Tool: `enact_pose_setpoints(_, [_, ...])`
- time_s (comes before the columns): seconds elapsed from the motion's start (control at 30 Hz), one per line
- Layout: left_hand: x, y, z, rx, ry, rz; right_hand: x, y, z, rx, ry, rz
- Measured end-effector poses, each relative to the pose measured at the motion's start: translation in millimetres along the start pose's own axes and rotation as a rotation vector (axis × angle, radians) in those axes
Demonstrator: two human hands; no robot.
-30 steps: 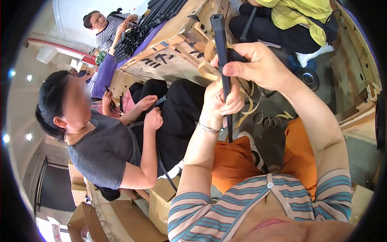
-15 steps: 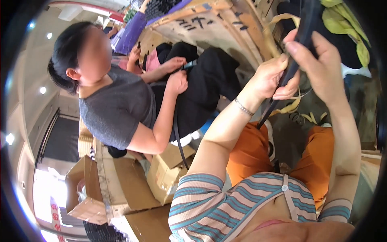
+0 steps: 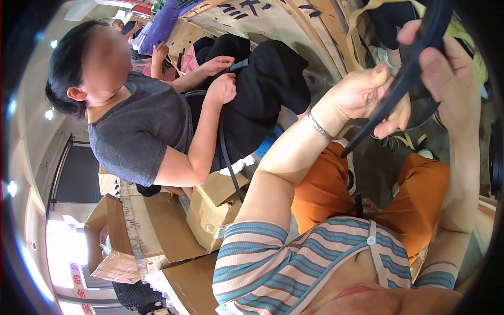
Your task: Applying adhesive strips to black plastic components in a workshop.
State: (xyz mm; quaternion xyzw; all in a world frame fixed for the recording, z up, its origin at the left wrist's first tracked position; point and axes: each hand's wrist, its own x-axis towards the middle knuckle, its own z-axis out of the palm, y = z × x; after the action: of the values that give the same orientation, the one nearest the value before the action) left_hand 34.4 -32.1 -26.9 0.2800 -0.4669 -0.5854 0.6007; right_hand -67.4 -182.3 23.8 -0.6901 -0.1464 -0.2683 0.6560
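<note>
A long black strap (image 3: 391,100), like a belt, runs slantwise from the top right down toward my knees. My left hand (image 3: 367,97) holds it loosely: the fingers curl behind the strap and the thumb is lifted off to the left. Higher up, my right hand (image 3: 454,79) grips the strap between thumb and fingers. Another black length loops down beneath my right hand. A thin tan strip (image 3: 353,39) curves behind the strap near my left thumb.
A person in a grey shirt (image 3: 139,123) sits at my left, holding a dark strap. Cardboard boxes (image 3: 210,212) stand behind that person. A wooden crate panel (image 3: 262,39) rises ahead. Tan strip scraps (image 3: 401,140) lie on the floor near my feet.
My right hand has moved right, with the strap's upper part. My left hand has shifted slightly right and its thumb has come away from the strap.
</note>
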Motion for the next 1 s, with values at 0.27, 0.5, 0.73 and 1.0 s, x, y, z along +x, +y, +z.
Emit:
enact_pose_setpoints(0.27, [-19,-10,13,-0.005,0.17,-0.156,6,-16,-51,0.087,0.257,0.211])
enact_pose_setpoints(0.5, [-27,15,28,0.419,0.767,0.069,0,-4,-25,0.008,-0.008,0.401])
enact_pose_setpoints(0.73, [-26,23,36,0.354,0.851,0.254,-1,-5,-25,-0.053,-0.109,0.404])
enact_pose_setpoints(1.0, [-22,21,35,0.198,0.691,0.272,-2,-18,-19,0.108,-0.065,0.099])
